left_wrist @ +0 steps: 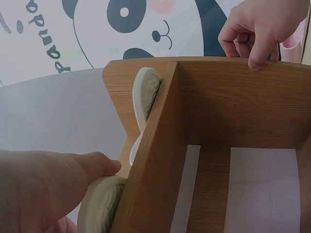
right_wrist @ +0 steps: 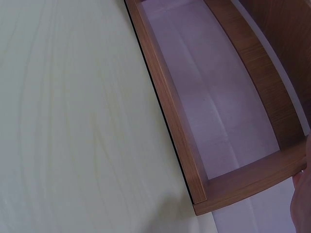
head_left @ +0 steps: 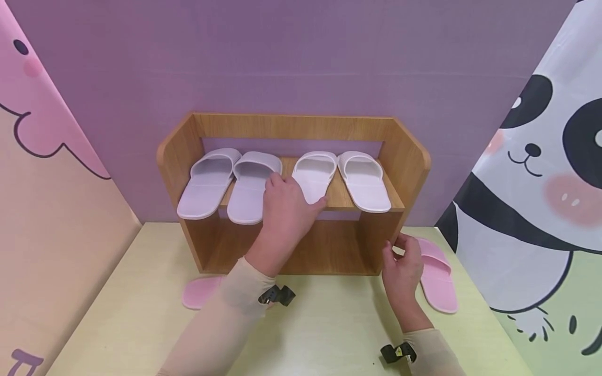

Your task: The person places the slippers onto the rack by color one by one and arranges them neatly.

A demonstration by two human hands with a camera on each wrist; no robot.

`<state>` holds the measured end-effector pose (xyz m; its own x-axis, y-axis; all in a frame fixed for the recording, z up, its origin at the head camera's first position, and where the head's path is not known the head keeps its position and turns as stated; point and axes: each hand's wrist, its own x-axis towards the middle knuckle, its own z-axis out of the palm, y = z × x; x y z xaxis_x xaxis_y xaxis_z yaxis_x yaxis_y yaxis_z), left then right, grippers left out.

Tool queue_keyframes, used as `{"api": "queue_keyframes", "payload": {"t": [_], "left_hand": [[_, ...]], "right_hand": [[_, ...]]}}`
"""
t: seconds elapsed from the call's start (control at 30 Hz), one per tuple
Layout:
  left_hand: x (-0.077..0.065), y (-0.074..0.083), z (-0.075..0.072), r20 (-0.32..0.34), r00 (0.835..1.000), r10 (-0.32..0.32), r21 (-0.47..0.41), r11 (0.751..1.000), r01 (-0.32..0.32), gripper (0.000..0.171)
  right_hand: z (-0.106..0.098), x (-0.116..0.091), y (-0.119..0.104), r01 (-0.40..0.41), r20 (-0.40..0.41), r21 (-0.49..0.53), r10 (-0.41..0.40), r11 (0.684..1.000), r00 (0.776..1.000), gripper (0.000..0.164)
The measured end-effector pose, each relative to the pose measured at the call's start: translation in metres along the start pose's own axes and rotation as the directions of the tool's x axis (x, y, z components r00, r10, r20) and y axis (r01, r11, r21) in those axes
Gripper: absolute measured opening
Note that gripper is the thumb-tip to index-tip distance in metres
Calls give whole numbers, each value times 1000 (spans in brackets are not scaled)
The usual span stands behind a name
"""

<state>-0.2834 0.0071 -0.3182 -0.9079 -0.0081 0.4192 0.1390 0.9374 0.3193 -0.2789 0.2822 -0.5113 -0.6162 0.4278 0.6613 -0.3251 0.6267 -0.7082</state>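
On the upper board of a small wooden shoe rack (head_left: 293, 125) stand two pairs of white slippers. My left hand (head_left: 287, 211) is over the third white slipper (head_left: 314, 169) from the left, thumb at its right edge and fingers toward its left side. The left wrist view shows that thumb against the slipper's rounded end (left_wrist: 99, 206). Next to the hand is the second white slipper (head_left: 246, 201), partly covered by it. My right hand (head_left: 403, 269) holds the front edge of the rack's right side panel (left_wrist: 238, 87) with thumb and curled fingers.
A pink slipper (head_left: 440, 282) lies on the table (head_left: 338, 329) right of the rack, beside my right hand. Another pink slipper (head_left: 199, 292) is partly under my left forearm. The leftmost white slipper (head_left: 204, 190) and rightmost one (head_left: 367, 185) sit near the side panels.
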Motion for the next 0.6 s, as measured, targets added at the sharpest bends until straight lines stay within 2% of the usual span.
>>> {"api": "queue_keyframes", "payload": {"t": [0.27, 0.6], "left_hand": [[0, 4, 4, 22, 1000, -4, -6, 1000, 4, 94], [-6, 2, 0, 48, 998, 44, -67, 997, -41, 92]], "right_hand": [[1, 0, 0, 7, -2, 3, -7, 1000, 1000, 20], [1, 0, 1, 26, -8, 9, -26, 1000, 1000, 20]]}}
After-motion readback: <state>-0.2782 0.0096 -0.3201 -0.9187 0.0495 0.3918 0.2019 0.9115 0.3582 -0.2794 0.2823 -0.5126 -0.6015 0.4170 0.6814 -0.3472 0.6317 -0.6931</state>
